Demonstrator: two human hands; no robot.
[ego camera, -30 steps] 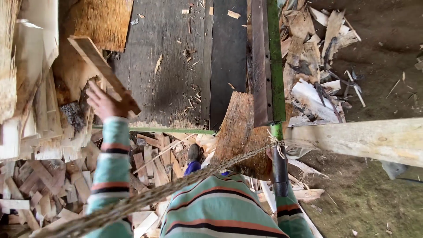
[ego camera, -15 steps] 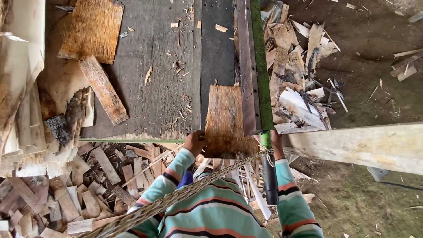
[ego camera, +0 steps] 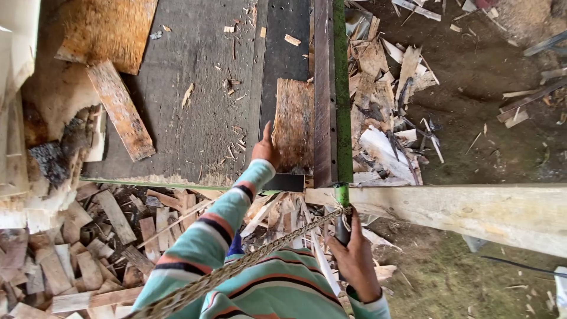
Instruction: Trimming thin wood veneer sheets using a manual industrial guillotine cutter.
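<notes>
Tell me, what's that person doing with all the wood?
A person in a striped sweater stands at a dark work table. Their left hand rests on the edge of a rough wooden slab that lies flat against a long metal rail. Their right hand grips a dark handle just below a green bar. A twisted rope runs across in front of them. Cut wood scraps are piled below the table, and more scraps lie past the rail.

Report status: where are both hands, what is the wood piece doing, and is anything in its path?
Left hand pressed against wood slab on the dark deck. Right hand gripping green-topped lever. Slab sits beside the long rail; only small chips ahead.
</notes>
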